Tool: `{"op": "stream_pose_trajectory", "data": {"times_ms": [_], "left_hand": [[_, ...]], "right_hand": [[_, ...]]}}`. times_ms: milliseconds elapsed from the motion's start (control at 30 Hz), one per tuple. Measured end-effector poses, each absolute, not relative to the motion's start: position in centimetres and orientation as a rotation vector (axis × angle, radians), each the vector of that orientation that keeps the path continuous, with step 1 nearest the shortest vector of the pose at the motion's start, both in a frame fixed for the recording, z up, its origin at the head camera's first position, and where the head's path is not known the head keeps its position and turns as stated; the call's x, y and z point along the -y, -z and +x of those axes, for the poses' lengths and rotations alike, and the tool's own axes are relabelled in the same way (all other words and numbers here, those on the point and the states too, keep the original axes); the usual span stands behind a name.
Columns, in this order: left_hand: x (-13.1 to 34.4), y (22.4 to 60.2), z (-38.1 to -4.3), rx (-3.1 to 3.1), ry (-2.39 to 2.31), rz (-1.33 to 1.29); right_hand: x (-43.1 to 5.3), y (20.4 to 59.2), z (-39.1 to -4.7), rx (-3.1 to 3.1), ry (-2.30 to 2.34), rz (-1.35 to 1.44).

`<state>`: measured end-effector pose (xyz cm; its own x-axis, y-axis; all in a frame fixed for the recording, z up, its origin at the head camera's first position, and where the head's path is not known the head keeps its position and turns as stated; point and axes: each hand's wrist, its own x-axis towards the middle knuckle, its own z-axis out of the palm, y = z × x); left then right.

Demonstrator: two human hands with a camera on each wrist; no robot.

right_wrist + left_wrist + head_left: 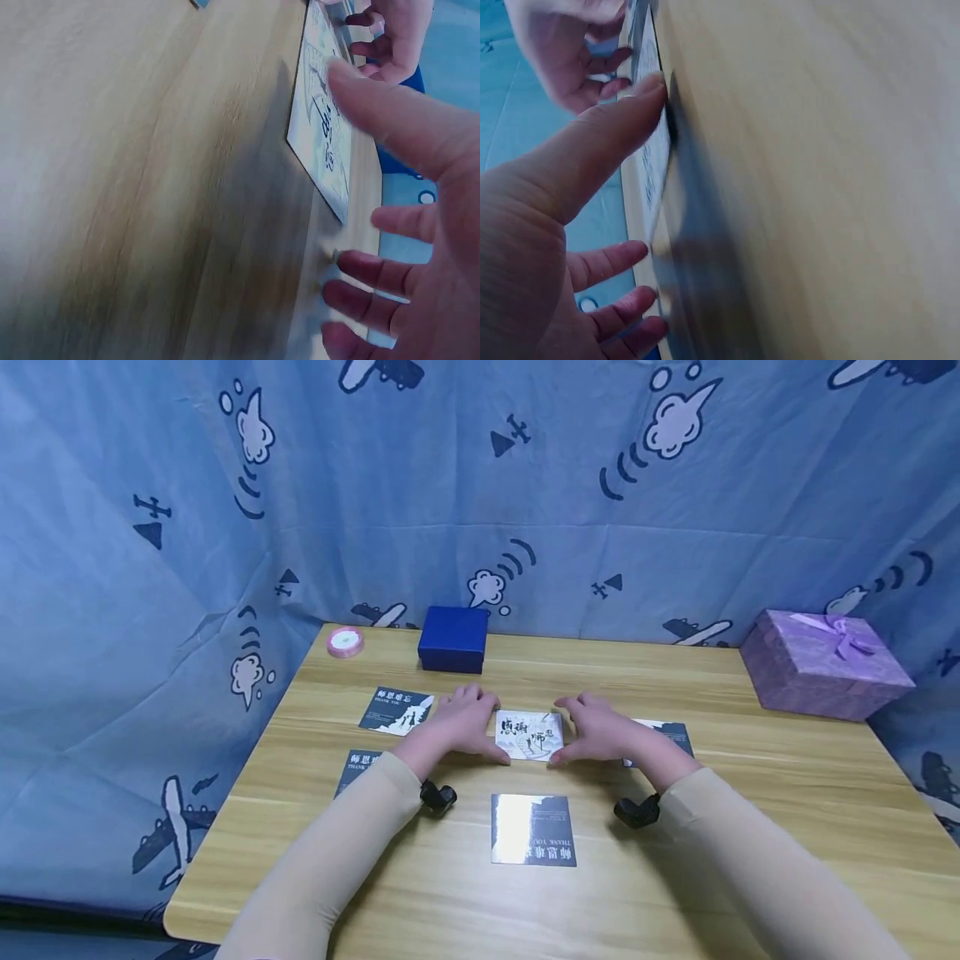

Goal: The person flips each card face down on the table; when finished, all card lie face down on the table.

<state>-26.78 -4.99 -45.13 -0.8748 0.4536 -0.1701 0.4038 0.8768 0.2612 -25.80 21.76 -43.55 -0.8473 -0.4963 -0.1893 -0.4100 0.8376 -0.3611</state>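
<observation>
A white card with black brush lettering (528,735) lies flat on the wooden table between the two hands. At its left edge is the left hand (467,720), thumb toward the near corner, fingers spread toward the far side. The left wrist view shows that thumb (641,101) overlapping the card; whether it touches cannot be told. Beyond the card's right edge is the right hand (596,729), thumb and fingers spread apart. From the right wrist, its fingertips (352,262) appear off the card (319,127), with nothing between them.
Dark "THANK YOU" cards lie around: one in front (532,831), two at left (396,710) (358,768), one partly under the right forearm (671,733). Behind stand a pink ribbon roll (345,642), a blue box (453,639) and a purple bowed gift box (825,664).
</observation>
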Motion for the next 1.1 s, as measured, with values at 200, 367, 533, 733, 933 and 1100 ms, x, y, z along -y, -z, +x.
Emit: {"op": "stream_pose_trajectory", "data": {"times_ms": [200, 367, 533, 733, 933, 1100], "left_hand": [[5.9, 45.2, -26.9, -2.813, -0.367, 0.670], [6.1, 45.2, -27.2, -2.820, -0.398, 0.689], [6.3, 45.2, -27.5, -2.797, -0.413, 0.685], [6.4, 45.5, -27.5, -2.790, -0.427, 0.677], [6.4, 45.7, -27.3, -2.798, -0.464, 0.677], [6.2, 45.9, -27.3, -2.738, -0.642, 0.732]], "right_hand": [[-21.9, 44.0, -26.0, -2.752, 0.358, -0.642], [-21.9, 44.1, -26.5, -2.770, 0.333, -0.639], [-21.3, 44.3, -26.8, -2.761, 0.330, -0.642], [-21.0, 44.7, -26.7, -2.776, 0.373, -0.646], [-20.9, 44.9, -26.2, -2.788, 0.492, -0.633], [-21.4, 44.9, -26.2, -2.775, 0.660, -0.642]]}}
